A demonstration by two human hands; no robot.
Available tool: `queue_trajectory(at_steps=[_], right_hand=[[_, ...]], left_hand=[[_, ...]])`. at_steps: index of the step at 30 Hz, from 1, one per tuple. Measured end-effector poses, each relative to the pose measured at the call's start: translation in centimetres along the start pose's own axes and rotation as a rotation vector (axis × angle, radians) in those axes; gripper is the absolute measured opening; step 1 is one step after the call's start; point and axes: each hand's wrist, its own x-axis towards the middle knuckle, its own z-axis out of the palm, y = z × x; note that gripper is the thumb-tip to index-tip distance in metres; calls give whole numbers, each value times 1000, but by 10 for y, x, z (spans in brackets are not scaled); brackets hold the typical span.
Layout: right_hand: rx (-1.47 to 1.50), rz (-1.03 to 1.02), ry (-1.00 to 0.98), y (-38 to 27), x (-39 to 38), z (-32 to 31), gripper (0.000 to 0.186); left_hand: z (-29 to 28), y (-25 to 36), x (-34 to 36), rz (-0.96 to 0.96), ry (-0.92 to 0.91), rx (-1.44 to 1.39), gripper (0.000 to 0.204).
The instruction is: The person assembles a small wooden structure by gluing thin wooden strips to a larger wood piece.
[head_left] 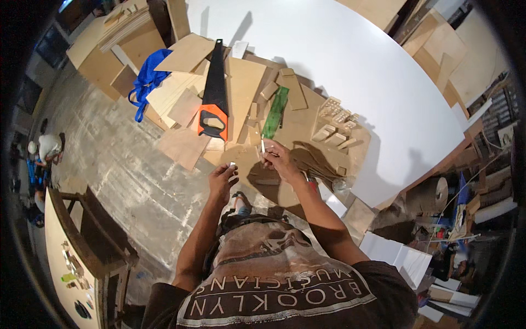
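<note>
My left hand (222,181), fingers closed, pinches a small white piece (232,164) between thumb and fingertips. To its right, my right hand (279,160) is closed on a thin white stick (263,145) that points up, away from me; its exact kind is too small to tell. Just beyond the right hand lies a green flat strip (276,108) on a brown board (304,122). A handsaw (215,88) with an orange and black handle rests on wood offcuts (241,90), farther off and left of the right hand.
Small wooden blocks (335,112) with holes are grouped at the right. A blue cloth bag (150,77) lies beside the offcuts. Behind everything spreads a large white panel (350,49). A wooden table (57,241) stands at lower left; another person (48,147) is far left.
</note>
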Motion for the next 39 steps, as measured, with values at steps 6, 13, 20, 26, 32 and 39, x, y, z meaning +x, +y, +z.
queue_trajectory(at_steps=[6,13,20,26,32,39], right_hand=[[268,-20,25,-34,-39,-19,54],[303,-104,139,-39,-66,-36,21],[158,-115,185,-40,-96,-35,12],[130,-151,247,-42,-114,-29,10],[68,-195,229,-32,-118,-33,10],[-137,-313,256,-19,-119,-40,9]], left_hand=[[61,2,-15,-24,-173,52,11],[98,-7,-34,-22,-266,64,17],[114,-19,-49,38,-269,0,21],[124,-23,-59,91,-254,-22,20],[125,-29,-62,88,-215,-1,20],[130,-31,-66,91,-226,12,22]])
